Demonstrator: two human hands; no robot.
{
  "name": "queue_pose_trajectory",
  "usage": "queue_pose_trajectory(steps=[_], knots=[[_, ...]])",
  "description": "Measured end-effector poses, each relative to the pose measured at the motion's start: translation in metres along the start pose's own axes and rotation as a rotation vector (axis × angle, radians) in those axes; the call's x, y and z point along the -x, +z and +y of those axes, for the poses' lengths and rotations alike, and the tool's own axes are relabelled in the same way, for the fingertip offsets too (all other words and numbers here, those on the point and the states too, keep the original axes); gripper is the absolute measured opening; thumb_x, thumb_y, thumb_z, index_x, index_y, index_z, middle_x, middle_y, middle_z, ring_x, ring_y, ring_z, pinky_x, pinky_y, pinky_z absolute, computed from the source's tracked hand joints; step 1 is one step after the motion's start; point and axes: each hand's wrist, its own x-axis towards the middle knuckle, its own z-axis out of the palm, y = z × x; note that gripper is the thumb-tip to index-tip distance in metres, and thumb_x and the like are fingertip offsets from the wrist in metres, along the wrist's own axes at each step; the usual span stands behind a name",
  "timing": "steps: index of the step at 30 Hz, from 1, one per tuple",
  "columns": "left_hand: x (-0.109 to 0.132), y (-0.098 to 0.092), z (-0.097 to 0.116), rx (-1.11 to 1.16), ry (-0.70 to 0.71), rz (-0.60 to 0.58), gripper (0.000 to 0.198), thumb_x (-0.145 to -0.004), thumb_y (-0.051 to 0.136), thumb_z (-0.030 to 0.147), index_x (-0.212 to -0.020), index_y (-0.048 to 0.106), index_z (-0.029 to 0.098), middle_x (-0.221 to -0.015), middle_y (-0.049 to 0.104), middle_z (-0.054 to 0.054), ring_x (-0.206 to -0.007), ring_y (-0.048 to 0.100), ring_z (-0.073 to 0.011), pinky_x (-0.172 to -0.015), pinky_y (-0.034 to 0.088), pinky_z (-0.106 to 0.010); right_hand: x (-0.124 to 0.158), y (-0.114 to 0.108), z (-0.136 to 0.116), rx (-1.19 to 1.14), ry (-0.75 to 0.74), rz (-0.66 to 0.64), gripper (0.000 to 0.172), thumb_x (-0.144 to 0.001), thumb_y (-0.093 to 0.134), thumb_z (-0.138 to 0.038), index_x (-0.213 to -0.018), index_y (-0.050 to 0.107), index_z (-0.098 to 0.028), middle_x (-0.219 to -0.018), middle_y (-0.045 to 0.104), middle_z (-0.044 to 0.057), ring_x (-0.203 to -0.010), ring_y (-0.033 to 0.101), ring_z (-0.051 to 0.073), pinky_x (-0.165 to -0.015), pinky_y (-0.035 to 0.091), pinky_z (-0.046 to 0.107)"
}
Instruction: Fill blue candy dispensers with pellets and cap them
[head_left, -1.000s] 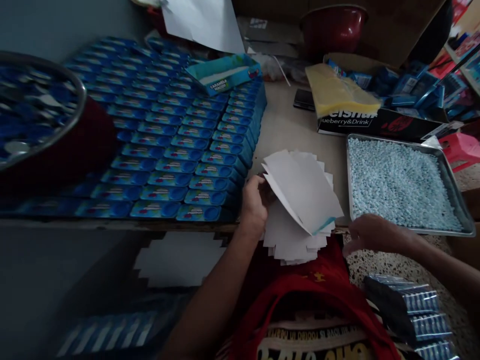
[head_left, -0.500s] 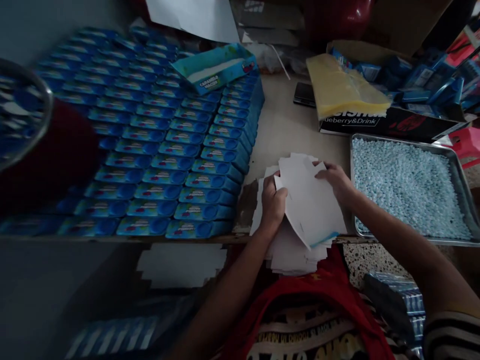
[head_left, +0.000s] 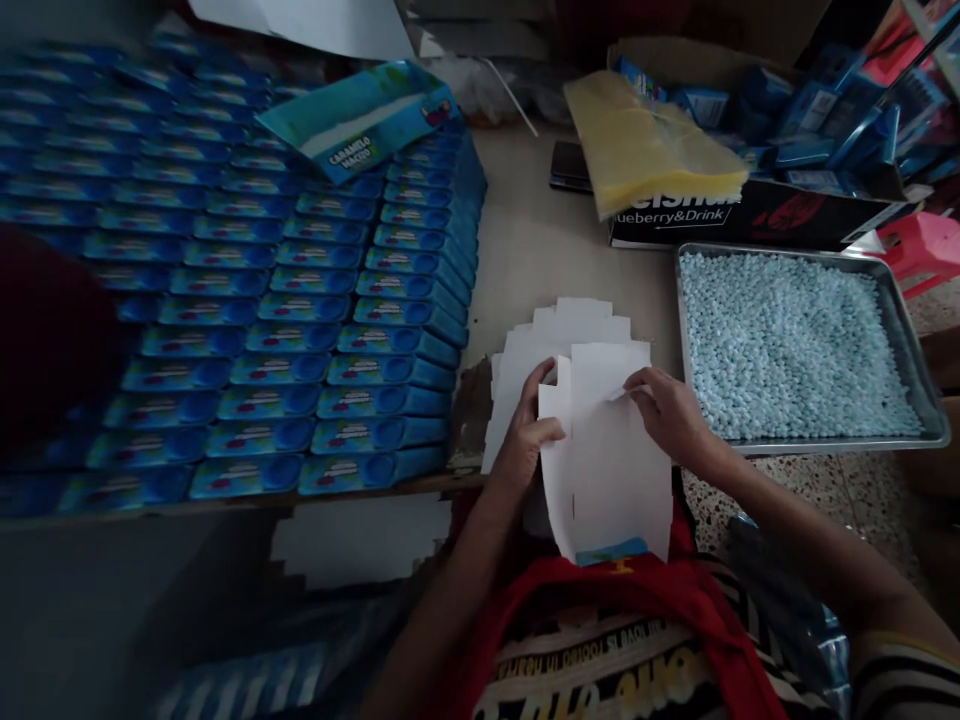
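Observation:
A white cardboard box blank (head_left: 611,450) with a blue strip at its lower end is held upright-facing near my chest. My left hand (head_left: 527,425) grips its left flap, thumb in front and fingers behind. With finger and thumb pinched, my right hand (head_left: 667,408) holds a small flap at the blank's right side. Behind it, a stack of white blanks (head_left: 517,400) with stepped edges lies on the table's front edge.
Rows of blue boxes (head_left: 292,310) fill the left of the table, an open box (head_left: 367,120) on top. To the right stand a metal tray (head_left: 934,420) of pale blue pellets, yellow sheets (head_left: 652,150) and a black carton (head_left: 810,215). A dark red round container (head_left: 52,330) is at left.
The blank has turned more upright and come closer to my body, its left flap now bent up. My right hand has shifted from its upper right corner to a small flap. The view has moved slightly.

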Motion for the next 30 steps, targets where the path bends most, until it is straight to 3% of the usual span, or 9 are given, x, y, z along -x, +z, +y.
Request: queue_pose_trajectory(steps=[3, 8, 13, 15, 19, 22, 25, 30], knots=[[0.007, -0.003, 0.000, 0.037, -0.074, -0.019, 0.092, -0.057, 0.064, 0.020, -0.148, 0.061, 0.025, -0.135, 0.073, -0.006, -0.116, 0.069, -0.0343, -0.094, 0.057, -0.039, 0.006, -0.002, -0.001, 0.031, -0.026, 0.021, 0.021, -0.102, 0.046, -0.021, -0.105, 0.067, -0.020, -0.110, 0.078, 0.013, -0.100, 0.073, 0.026, -0.084, 0.051, 0.035], [0.012, -0.005, -0.006, 0.162, -0.128, 0.059, 0.073, -0.063, 0.061, 0.026, -0.134, 0.071, 0.019, -0.121, 0.079, -0.008, -0.117, 0.071, -0.0372, -0.103, 0.057, -0.048, -0.001, -0.003, 0.004, 0.055, 0.102, -0.079, 0.025, -0.102, 0.048, -0.023, -0.118, 0.068, -0.018, -0.101, 0.080, 0.012, -0.089, 0.074, 0.026, -0.076, 0.046, 0.034], [-0.007, -0.012, 0.002, -0.348, 0.117, -0.091, 0.058, -0.064, 0.069, 0.027, -0.121, 0.078, 0.021, -0.157, 0.060, -0.008, -0.151, 0.047, -0.0405, -0.129, 0.034, -0.052, -0.017, -0.011, -0.012, 0.257, 0.109, -0.236, 0.033, -0.107, 0.043, -0.025, -0.126, 0.068, -0.018, -0.104, 0.082, 0.014, -0.085, 0.073, 0.025, -0.074, 0.040, 0.034], [-0.017, -0.009, 0.003, -0.483, 0.142, -0.118, 0.044, -0.074, 0.074, 0.039, -0.115, 0.080, 0.023, -0.165, 0.051, -0.008, -0.156, 0.040, -0.0398, -0.131, 0.029, -0.052, -0.017, -0.012, -0.018, 0.333, 0.110, -0.260, 0.034, -0.107, 0.041, -0.024, -0.128, 0.067, -0.017, -0.101, 0.081, 0.014, -0.080, 0.071, 0.025, -0.071, 0.038, 0.033], [-0.030, 0.004, -0.004, -0.402, 0.097, 0.001, 0.047, -0.093, 0.059, 0.061, -0.105, 0.081, 0.022, -0.158, 0.053, -0.012, -0.147, 0.051, -0.0350, -0.126, 0.036, -0.049, -0.012, -0.006, -0.013, 0.289, 0.099, -0.190, 0.031, -0.107, 0.040, -0.024, -0.123, 0.067, -0.018, -0.102, 0.078, 0.013, -0.082, 0.068, 0.024, -0.071, 0.040, 0.034], [-0.028, 0.013, -0.009, -0.444, 0.164, 0.043, 0.041, -0.093, 0.063, 0.057, -0.102, 0.081, 0.022, -0.150, 0.055, -0.013, -0.144, 0.051, -0.0328, -0.123, 0.040, -0.046, -0.011, 0.002, 0.002, 0.153, 0.029, -0.056, 0.027, -0.104, 0.042, -0.022, -0.109, 0.068, -0.018, -0.111, 0.071, 0.014, -0.096, 0.066, 0.024, -0.081, 0.046, 0.035], [-0.025, 0.015, -0.011, -0.498, 0.284, 0.075, 0.032, -0.090, 0.070, 0.052, -0.100, 0.077, 0.022, -0.138, 0.059, -0.013, -0.131, 0.058, -0.0292, -0.111, 0.049, -0.042, -0.011, 0.009, 0.011, 0.060, -0.034, 0.024, 0.022, -0.100, 0.044, -0.018, -0.102, 0.066, -0.018, -0.108, 0.066, 0.014, -0.099, 0.065, 0.024, -0.087, 0.050, 0.037], [-0.026, 0.021, -0.017, -0.349, 0.419, 0.247, 0.039, -0.088, 0.078, 0.043, -0.115, 0.056, 0.025, -0.095, 0.062, -0.001, -0.087, 0.063, -0.0167, -0.084, 0.052, -0.030, -0.004, 0.014, 0.007, 0.000, -0.119, 0.172, 0.026, -0.094, 0.045, -0.014, -0.117, 0.055, -0.019, -0.101, 0.066, 0.010, -0.096, 0.065, 0.024, -0.086, 0.052, 0.039]])
